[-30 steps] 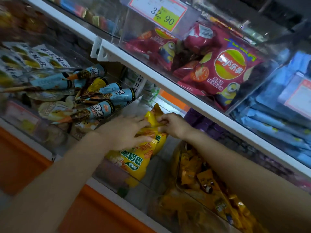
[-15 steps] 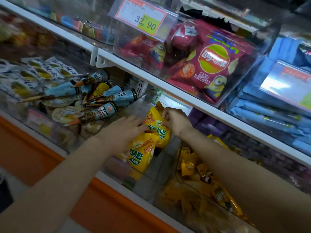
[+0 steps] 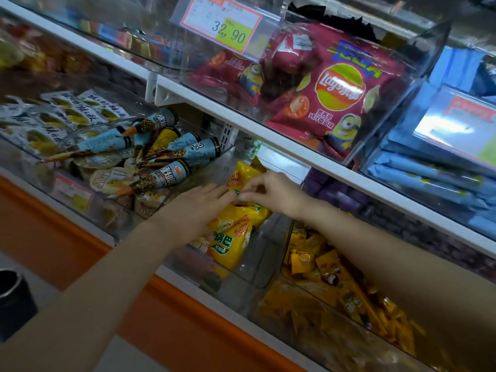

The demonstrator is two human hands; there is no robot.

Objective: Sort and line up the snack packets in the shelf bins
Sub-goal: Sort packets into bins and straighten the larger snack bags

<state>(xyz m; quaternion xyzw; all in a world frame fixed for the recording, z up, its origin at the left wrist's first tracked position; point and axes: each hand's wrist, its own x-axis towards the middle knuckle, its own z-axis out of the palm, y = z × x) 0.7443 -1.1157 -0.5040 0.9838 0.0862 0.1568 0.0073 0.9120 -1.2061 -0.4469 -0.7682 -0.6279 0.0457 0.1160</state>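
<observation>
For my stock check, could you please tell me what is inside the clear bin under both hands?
The clear bin holds yellow snack packets; the left hand lies flat on them, the right hand pinches one. Anything beneath the hands is covered.

Left hand (image 3: 200, 201) lies flat; right hand (image 3: 272, 193) pinches a yellow packet (image 3: 243, 171).

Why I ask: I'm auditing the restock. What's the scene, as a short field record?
left hand: fingers straight, laid on the yellow packets
right hand: pinches the rear yellow packet
clear bin: holds the yellow packets
beside, left: cone snacks
above: red Lay's bags, price tag 32.90
</observation>
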